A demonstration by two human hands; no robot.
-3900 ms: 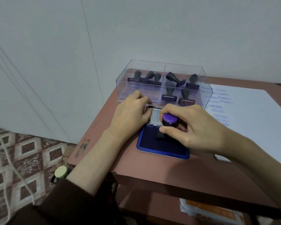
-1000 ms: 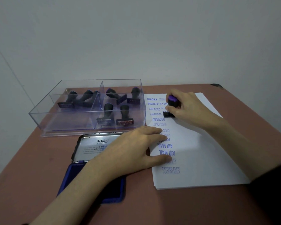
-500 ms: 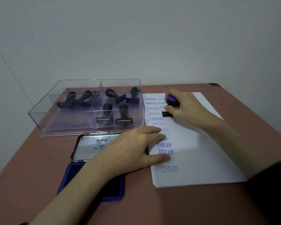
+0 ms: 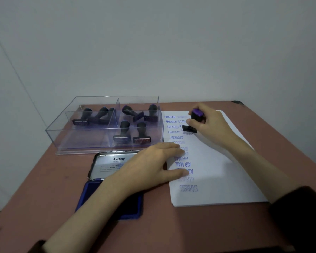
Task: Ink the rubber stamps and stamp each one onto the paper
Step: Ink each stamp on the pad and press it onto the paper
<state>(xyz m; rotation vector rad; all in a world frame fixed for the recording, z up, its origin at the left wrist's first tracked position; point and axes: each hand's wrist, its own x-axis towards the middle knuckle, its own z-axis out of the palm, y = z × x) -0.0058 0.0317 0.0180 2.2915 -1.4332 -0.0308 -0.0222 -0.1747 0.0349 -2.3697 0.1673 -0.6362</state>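
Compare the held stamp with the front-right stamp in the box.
The held stamp has a purple top; the boxed stamp has a dark one. The held stamp tilts over the paper in the right hand; the boxed stamp stands upright, untouched. Both have a handle on a flat base.

The left hand (image 4: 153, 167) and right hand (image 4: 212, 125) are bare, forearms too. Dark sleeves — left sleeve (image 4: 36, 248), right sleeve (image 4: 299, 212) — begin near the elbows.

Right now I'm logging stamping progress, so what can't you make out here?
Head view:
Most of the ink pad: under the left hand and forearm.
Text on the held stamp: faces down, right hand around it.
The print beneath it: partly covered by the stamp base.
Lettering on the boxed stamps: too small, blurred.
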